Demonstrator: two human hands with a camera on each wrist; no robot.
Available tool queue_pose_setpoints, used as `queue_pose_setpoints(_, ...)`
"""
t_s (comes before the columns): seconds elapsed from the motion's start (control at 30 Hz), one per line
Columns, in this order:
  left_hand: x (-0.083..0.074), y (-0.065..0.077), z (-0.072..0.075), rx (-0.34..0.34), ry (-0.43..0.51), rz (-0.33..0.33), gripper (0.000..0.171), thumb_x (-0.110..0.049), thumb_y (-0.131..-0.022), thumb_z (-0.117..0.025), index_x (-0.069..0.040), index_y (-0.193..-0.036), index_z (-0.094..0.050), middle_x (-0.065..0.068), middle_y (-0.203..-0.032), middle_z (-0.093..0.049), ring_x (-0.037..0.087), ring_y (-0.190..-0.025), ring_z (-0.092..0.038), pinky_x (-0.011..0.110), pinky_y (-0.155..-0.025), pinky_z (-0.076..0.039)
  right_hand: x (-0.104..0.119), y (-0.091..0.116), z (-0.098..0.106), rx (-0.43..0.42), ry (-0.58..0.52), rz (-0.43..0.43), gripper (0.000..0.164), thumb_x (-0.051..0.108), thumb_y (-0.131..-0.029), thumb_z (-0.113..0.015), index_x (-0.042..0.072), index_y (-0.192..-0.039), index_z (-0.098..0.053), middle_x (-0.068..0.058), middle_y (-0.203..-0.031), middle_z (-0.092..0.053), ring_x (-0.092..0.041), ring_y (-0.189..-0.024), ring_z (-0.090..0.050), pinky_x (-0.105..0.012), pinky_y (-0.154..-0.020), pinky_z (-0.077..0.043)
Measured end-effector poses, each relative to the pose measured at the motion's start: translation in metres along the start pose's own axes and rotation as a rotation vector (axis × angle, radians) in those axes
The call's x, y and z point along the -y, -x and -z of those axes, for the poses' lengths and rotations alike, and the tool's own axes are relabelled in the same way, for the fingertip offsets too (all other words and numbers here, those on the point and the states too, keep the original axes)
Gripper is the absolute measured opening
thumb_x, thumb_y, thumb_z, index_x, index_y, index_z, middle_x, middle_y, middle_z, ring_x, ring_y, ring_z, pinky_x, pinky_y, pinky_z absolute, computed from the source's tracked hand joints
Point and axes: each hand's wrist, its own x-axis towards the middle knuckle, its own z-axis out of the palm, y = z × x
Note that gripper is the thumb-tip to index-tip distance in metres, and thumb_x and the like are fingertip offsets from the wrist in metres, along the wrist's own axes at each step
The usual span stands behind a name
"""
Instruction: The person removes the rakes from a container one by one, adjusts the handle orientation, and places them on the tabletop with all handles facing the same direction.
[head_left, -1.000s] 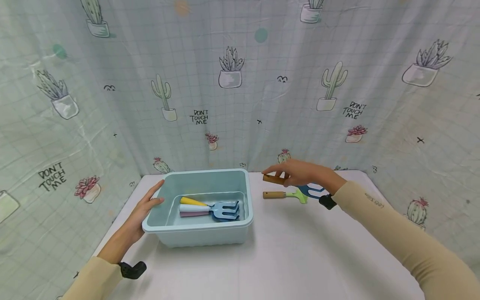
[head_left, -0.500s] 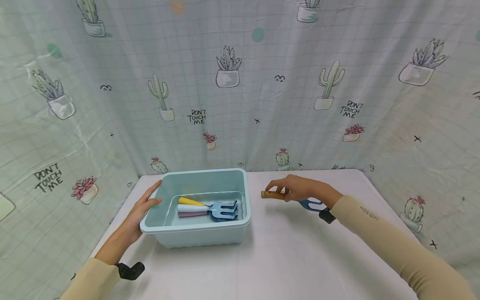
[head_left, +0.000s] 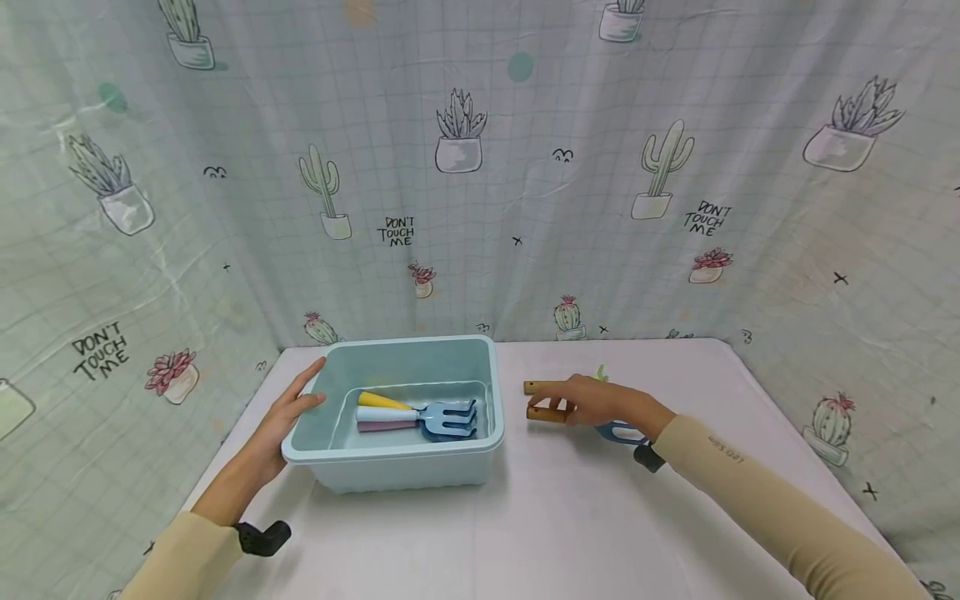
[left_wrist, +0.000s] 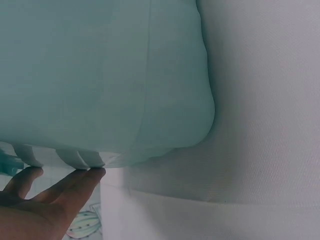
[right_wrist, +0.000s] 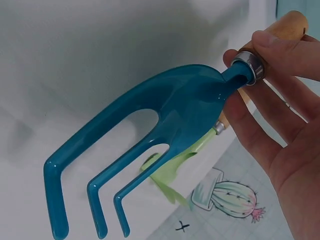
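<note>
Through the head camera I have the right hand [head_left: 592, 402] over the white table [head_left: 525, 533], to the right of the pale blue rectangular plastic bin [head_left: 405, 477]. Its thumb and fingertips are closed on the wooden handle of a glossy blue three-tined hand fork [right_wrist: 192, 102], near the metal collar; the rest of its fingers spread loosely. I cannot tell whether the tines touch the table. Just beyond the fork, a light green garden tool with a wooden handle [head_left: 538, 387] lies on the table, partly hidden by the hand in my head view.

The left hand [head_left: 279, 421] grips the bin's left rim, thumb over the edge and fingers against the outside, with little gap between. Inside the bin I see a pale blue fork with a light handle [head_left: 390, 414] between a yellow handle [head_left: 381, 401] and a mauve handle [head_left: 386, 427].
</note>
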Motion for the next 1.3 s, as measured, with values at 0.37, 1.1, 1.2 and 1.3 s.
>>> queue_pose_setpoints(0.37,-0.001,0.000,-0.001,-0.004,0.003,0.013,0.069,-0.024,-0.110,-0.042,-0.047,-0.165,-0.005,-0.002,-0.175,0.014,0.043,-0.161,0.001,0.069,-0.122,-0.020,-0.007,-0.005,-0.008,-0.047,0.065,0.053,0.062,-0.010,-0.088,-0.068,0.019,-0.142,-0.060,-0.006,-0.137,-0.067,-0.021,-0.106,-0.071,-0.038,-0.094,-0.060)
queue_pose_setpoints(1.1,0.000,0.001,-0.002,-0.015,-0.004,0.003,0.069,-0.025,-0.110,-0.042,-0.046,-0.165,-0.005,-0.002,-0.175,0.014,0.044,-0.161,0.001,0.069,-0.121,-0.021,-0.015,-0.007,-0.015,-0.067,0.113,-0.020,0.064,-0.014,-0.087,-0.063,0.027,-0.136,-0.064,-0.005,-0.135,-0.066,-0.017,-0.097,-0.063,-0.037,-0.092,-0.057)
queue_pose_setpoints(1.2,0.000,0.002,-0.002,-0.013,-0.002,-0.001,0.068,-0.025,-0.110,-0.042,-0.046,-0.165,-0.006,-0.002,-0.175,0.014,0.045,-0.161,0.000,0.069,-0.120,-0.022,-0.015,-0.008,-0.015,-0.069,0.130,-0.017,0.063,-0.014,-0.087,-0.065,0.027,-0.135,-0.064,-0.004,-0.135,-0.066,-0.017,-0.097,-0.063,-0.036,-0.091,-0.057)
queue_pose_setpoints(1.3,-0.001,0.003,-0.002,-0.013,0.002,-0.002,0.068,-0.025,-0.111,-0.041,-0.047,-0.165,-0.006,-0.001,-0.175,0.013,0.044,-0.161,-0.001,0.069,-0.121,-0.023,-0.015,-0.008,-0.015,-0.065,0.132,-0.029,0.063,-0.014,-0.087,-0.065,0.027,-0.135,-0.065,-0.003,-0.135,-0.065,-0.016,-0.097,-0.062,-0.036,-0.090,-0.057)
